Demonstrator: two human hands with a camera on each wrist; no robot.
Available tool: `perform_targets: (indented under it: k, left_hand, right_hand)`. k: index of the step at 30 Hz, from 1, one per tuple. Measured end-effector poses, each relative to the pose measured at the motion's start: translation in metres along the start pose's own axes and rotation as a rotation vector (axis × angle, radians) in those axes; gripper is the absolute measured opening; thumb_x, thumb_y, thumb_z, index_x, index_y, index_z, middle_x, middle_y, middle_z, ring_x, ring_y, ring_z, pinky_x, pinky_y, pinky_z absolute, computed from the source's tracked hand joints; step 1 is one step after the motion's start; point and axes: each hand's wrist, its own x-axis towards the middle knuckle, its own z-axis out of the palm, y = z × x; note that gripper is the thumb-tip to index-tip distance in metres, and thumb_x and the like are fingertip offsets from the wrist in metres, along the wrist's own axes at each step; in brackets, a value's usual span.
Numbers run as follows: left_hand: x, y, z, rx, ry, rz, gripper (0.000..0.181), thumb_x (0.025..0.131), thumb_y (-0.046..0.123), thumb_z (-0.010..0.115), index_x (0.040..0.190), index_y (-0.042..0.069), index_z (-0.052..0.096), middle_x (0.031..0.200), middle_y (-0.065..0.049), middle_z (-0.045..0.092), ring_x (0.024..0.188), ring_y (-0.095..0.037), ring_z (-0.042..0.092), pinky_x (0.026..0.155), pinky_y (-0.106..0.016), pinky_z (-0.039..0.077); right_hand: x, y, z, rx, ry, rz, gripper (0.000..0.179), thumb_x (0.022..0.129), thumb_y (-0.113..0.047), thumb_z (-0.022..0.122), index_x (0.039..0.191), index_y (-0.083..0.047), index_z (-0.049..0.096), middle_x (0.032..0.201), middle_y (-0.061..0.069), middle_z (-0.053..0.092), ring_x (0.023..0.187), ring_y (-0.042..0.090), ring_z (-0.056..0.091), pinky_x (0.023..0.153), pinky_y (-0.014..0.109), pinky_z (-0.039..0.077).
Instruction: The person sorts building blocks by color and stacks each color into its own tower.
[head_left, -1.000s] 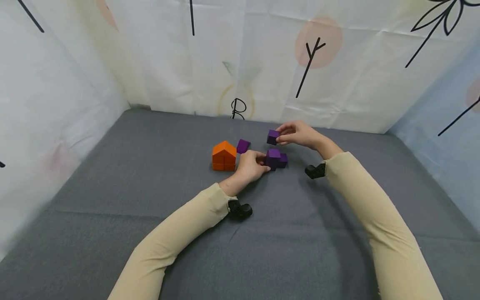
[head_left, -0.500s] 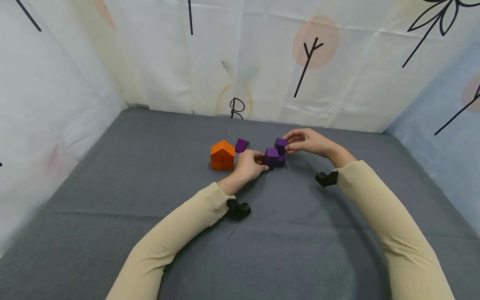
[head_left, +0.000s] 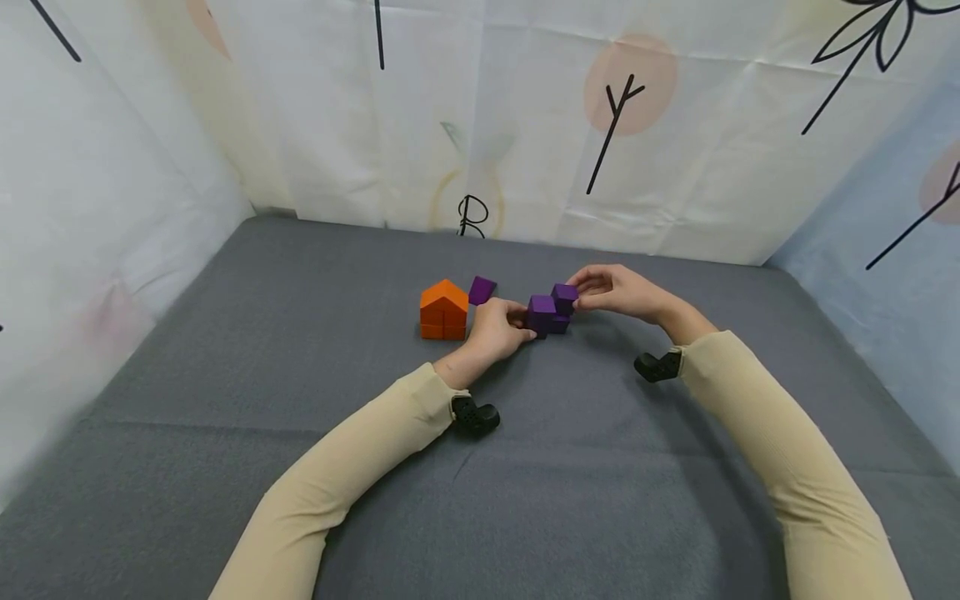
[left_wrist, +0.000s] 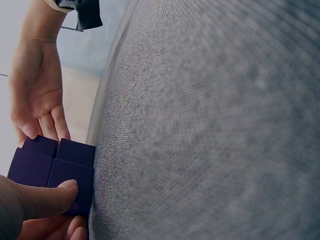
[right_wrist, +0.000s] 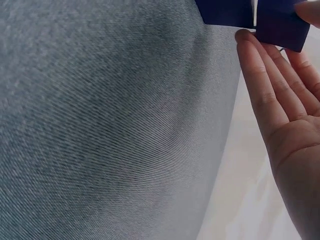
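Purple blocks stand in a small two-level stack right of the middle in the head view. My left hand (head_left: 495, 329) holds the stack's left side, the thumb on the front of a lower purple block (left_wrist: 72, 172) and the fingers curled behind. My right hand (head_left: 618, 292) pinches a purple cube (head_left: 565, 297) between thumb and fingers at the stack's upper right. That cube sits just over the lower right purple block (right_wrist: 225, 12), a thin bright gap showing between them in the right wrist view. Beside it is the upper left purple cube (head_left: 542, 312).
An orange house-shaped block build (head_left: 443, 310) stands left of my left hand. Behind that hand lies a purple slant-sided block (head_left: 482, 290). Grey cloth (head_left: 360, 500) covers the table, and a printed fabric wall (head_left: 337, 150) rises along its back edge.
My right hand has brought its purple cube from behind the stack to the right and down onto the stack's right side. The left hand keeps its hold in place.
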Motion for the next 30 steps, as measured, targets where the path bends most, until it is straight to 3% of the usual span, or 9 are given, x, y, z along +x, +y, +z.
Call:
perform_targets:
  k: [6, 15, 30]
  left_hand:
    - [0.0007, -0.0008, 0.0006, 0.01, -0.003, 0.009, 0.035, 0.083, 0.007, 0.074, 0.117, 0.004, 0.068, 0.108, -0.012, 0.071, 0.098, -0.022, 0.065, 0.088, -0.034, 0.052]
    - [0.0014, -0.0011, 0.0001, 0.005, -0.002, 0.009, 0.036, 0.083, 0.007, 0.075, 0.118, 0.003, 0.068, 0.109, -0.013, 0.07, 0.098, -0.022, 0.065, 0.088, -0.033, 0.052]
    - [0.0021, -0.0019, 0.0007, 0.007, 0.01, 0.017, 0.036, 0.082, 0.006, 0.075, 0.117, 0.002, 0.068, 0.106, -0.013, 0.072, 0.096, -0.022, 0.067, 0.085, -0.032, 0.053]
  right_hand:
    - [-0.0011, 0.003, 0.0024, 0.022, -0.012, -0.019, 0.039, 0.093, -0.012, 0.063, 0.128, 0.002, 0.052, 0.127, 0.02, 0.058, 0.104, 0.007, 0.062, 0.091, 0.028, 0.05]
    - [-0.0037, 0.0044, 0.0048, -0.005, -0.013, -0.042, 0.04, 0.092, -0.015, 0.065, 0.126, 0.001, 0.054, 0.127, 0.02, 0.059, 0.118, 0.031, 0.057, 0.093, 0.035, 0.05]
    - [-0.0095, 0.0019, 0.0096, 0.008, 0.0, -0.048, 0.04, 0.09, -0.015, 0.068, 0.124, 0.001, 0.055, 0.125, 0.02, 0.06, 0.118, 0.03, 0.058, 0.093, 0.035, 0.05]
